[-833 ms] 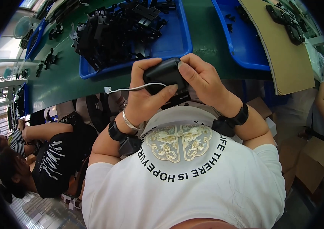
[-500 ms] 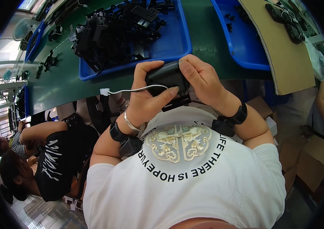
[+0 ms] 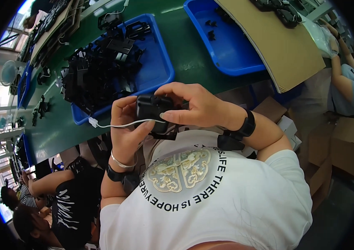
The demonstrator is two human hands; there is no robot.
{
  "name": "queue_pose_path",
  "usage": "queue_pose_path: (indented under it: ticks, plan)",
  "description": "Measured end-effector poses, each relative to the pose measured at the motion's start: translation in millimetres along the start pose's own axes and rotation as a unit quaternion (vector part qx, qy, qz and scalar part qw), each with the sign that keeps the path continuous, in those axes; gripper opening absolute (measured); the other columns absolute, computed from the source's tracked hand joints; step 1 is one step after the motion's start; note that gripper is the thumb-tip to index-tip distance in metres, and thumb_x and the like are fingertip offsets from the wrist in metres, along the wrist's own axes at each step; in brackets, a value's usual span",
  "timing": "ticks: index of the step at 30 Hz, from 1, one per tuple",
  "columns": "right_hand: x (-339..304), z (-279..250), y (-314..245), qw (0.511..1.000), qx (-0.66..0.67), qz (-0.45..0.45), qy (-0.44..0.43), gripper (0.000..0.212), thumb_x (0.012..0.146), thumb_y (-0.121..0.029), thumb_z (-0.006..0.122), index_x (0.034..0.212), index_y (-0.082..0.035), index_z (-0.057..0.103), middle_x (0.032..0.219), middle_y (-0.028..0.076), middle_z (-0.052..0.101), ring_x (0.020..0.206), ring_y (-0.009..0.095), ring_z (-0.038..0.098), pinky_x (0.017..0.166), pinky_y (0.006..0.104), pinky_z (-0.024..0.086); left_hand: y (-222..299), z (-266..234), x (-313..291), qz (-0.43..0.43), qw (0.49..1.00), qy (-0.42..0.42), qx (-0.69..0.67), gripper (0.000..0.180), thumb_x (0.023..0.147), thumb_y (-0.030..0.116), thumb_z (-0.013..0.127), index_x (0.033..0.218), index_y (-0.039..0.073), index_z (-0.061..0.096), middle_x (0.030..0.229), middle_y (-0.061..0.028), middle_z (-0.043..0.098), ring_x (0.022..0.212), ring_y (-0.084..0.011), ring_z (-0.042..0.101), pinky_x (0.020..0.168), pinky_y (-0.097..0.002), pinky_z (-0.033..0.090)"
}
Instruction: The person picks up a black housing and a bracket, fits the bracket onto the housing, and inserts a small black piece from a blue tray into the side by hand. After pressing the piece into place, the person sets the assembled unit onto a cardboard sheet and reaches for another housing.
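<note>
Just in front of the tray, both hands hold a black plastic housing (image 3: 145, 108) with rounded edges. My left hand (image 3: 123, 131) wraps its left side, with the thumb along the lower edge by the cable. My right hand (image 3: 200, 106) grips the right side, its thumb pressed on the face beside the cable and its other fingers curled over the top. A thin white cable (image 3: 120, 125) runs left from the housing across my left hand and ends in a small white connector (image 3: 93, 121). A black bracket-like part (image 3: 169, 136) shows under the housing.
A blue tray (image 3: 155, 66) heaped with black plastic parts (image 3: 98, 71) stands on the green table (image 3: 181, 50). Right of it is another blue tray (image 3: 235, 56), partly covered by a cardboard sheet (image 3: 285, 54). Co-workers sit at left and right; cardboard boxes (image 3: 343, 146) stand at lower right.
The view has shifted, so trays and hands appear further left and lower. My right thumb has moved from the housing's upper right corner onto its face near the cable.
</note>
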State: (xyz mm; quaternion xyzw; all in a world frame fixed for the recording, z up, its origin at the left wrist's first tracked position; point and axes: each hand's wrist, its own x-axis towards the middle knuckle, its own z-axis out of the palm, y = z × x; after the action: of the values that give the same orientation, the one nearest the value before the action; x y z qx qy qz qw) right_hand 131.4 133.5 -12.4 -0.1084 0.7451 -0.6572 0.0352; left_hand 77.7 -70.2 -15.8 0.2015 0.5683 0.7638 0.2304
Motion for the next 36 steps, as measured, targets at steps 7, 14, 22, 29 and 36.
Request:
queue_pose_path:
  ticks: [7,14,22,29,36]
  plan:
    - [3,-17,-25,0.995,-0.067,-0.007,-0.08,0.029,0.083,-0.019,0.064,0.102,0.0,0.055,0.075,0.003,0.059,0.066,0.008,0.053,0.06,0.0225,0.044,24,12,-1,-0.132,0.982,-0.12,0.069,0.074,0.063,0.003,0.075,0.126,0.002,0.035,0.1,-0.0094,0.057,0.091,-0.0161,0.058,0.08,-0.0292,0.048]
    - [19,-118,-30,0.843,-0.487,-0.102,0.206,0.015,0.078,-0.007,0.06,0.092,-0.003,0.059,0.076,0.01,0.06,0.069,0.022,0.058,0.063,0.0298,0.047,10,-8,-6,-0.177,0.967,-0.103,-0.153,0.057,0.062,-0.003,0.073,0.111,-0.001,0.044,0.094,-0.0093,0.059,0.088,-0.0166,0.06,0.079,-0.0283,0.049]
    - [53,-148,6,0.743,-0.664,0.086,-0.001,0.019,0.071,-0.008,0.06,0.09,-0.005,0.062,0.083,0.015,0.063,0.082,0.034,0.06,0.072,0.0418,0.048,6,-7,-15,-0.18,0.968,-0.096,-0.143,0.051,0.063,-0.003,0.069,0.108,-0.001,0.044,0.092,-0.0094,0.058,0.083,-0.017,0.06,0.078,-0.0276,0.049]
    - [60,-153,15,0.714,-0.694,0.092,-0.003,0.015,0.071,-0.011,0.06,0.085,-0.005,0.061,0.079,0.015,0.063,0.077,0.035,0.06,0.069,0.0423,0.048,11,-10,-22,-0.168,0.968,-0.05,-0.182,0.056,0.07,0.004,0.068,0.118,-0.003,0.041,0.098,-0.0115,0.058,0.085,-0.0186,0.061,0.077,-0.0288,0.05]
    - [13,-145,-38,0.864,-0.464,-0.011,0.194,0.01,0.081,-0.012,0.057,0.08,-0.003,0.054,0.066,0.004,0.054,0.06,0.012,0.053,0.056,0.0247,0.043,-8,-30,-8,-0.138,0.941,-0.113,-0.288,0.047,0.08,0.007,0.058,0.122,-0.002,0.039,0.106,-0.0175,0.057,0.086,-0.0252,0.063,0.065,-0.0326,0.055]
